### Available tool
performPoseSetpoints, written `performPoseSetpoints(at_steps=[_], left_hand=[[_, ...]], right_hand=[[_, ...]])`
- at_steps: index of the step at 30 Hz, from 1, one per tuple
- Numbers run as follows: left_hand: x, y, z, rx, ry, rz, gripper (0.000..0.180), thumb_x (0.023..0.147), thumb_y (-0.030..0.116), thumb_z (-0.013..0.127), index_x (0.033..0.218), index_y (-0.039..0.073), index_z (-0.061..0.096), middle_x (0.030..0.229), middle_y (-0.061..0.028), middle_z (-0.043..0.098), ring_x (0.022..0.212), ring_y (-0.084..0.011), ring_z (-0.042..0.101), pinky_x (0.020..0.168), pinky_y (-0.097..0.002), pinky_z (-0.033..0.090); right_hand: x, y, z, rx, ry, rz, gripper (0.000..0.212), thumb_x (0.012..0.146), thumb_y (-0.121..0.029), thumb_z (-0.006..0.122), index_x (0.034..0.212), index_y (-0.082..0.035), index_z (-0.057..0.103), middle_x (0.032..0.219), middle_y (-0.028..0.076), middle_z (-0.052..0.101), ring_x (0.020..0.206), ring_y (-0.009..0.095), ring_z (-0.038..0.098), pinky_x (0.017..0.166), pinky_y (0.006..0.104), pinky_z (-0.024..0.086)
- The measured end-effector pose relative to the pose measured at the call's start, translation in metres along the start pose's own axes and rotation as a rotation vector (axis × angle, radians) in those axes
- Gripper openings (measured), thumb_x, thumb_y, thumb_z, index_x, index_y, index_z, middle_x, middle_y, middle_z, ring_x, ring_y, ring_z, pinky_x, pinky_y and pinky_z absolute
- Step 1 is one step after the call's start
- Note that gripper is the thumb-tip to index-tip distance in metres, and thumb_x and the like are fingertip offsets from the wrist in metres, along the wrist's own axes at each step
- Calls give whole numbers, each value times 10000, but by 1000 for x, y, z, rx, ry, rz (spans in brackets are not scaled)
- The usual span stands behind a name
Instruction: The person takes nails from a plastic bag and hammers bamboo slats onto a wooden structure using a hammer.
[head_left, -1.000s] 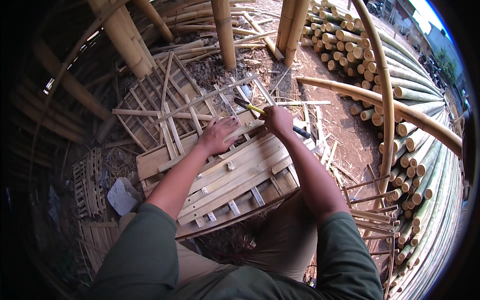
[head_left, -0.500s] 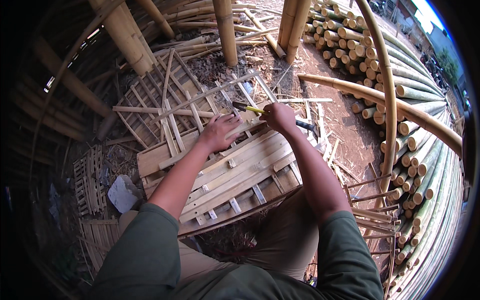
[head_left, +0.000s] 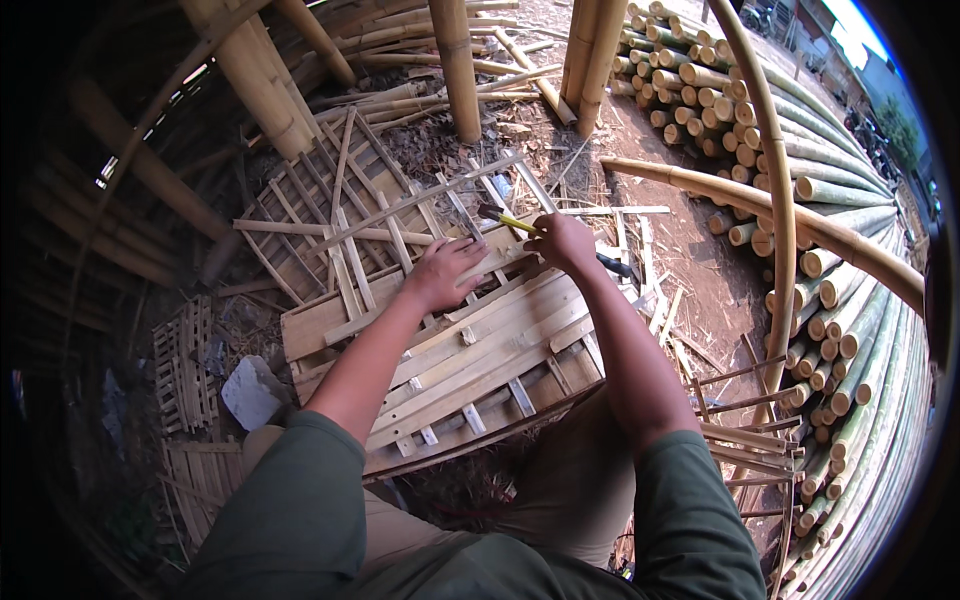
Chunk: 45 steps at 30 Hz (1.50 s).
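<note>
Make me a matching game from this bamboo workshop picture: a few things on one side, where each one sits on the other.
Things:
1. left hand
2. hammer
3. bamboo poles
4. grey slab

Places:
A. stacked along the right side
B. lying on the ground left of the slat panel
C. pressed flat on the slat panel
D. held in the right hand

Pairs: 1-C, 2-D, 3-A, 4-B
</note>
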<state>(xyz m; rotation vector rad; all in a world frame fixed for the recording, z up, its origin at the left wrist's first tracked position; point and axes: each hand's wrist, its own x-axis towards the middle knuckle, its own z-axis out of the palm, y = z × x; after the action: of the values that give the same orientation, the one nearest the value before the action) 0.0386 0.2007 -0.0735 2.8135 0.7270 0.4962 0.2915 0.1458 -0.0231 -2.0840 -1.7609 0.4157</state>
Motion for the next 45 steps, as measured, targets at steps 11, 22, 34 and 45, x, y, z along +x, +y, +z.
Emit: performPoseSetpoints(at_steps=[11, 22, 34, 45], left_hand=[[3, 1, -1, 41, -29, -102, 414, 1000, 265, 415, 1400, 225, 513, 1483, -64, 446, 1394, -237, 372, 1185, -507, 174], [8, 14, -3, 84, -273, -316, 498, 1010, 220, 350, 1507, 244, 328, 1600, -53, 230, 1495, -277, 116, 1156, -638, -12], [7, 18, 3, 40, -144, -241, 511, 977, 159, 385, 1483, 222, 380, 1587, -69, 260, 1476, -282, 196, 1170, -613, 74], [7, 0, 12, -108, 13, -338, 544, 1001, 229, 388, 1529, 179, 266, 1576, -70, 289, 1487, -282, 154, 1164, -611, -8]], right_hand=[[-28, 29, -41, 187, -26, 127, 557, 873, -537, 600, 908, 5, 724, 808, 217, 690, 799, 370, 676, 755, 433, 520], [-84, 20, -106, 138, 59, 151, 272, 919, -266, 612, 1047, -28, 645, 855, 204, 670, 805, 331, 649, 732, 427, 490], [-87, 44, -69, 126, 83, 247, 336, 918, -351, 609, 920, -28, 701, 793, 220, 667, 768, 385, 650, 714, 464, 496], [-90, 43, -65, 29, 43, 261, 349, 908, -355, 610, 856, -22, 700, 805, 226, 669, 788, 395, 652, 734, 476, 508]])
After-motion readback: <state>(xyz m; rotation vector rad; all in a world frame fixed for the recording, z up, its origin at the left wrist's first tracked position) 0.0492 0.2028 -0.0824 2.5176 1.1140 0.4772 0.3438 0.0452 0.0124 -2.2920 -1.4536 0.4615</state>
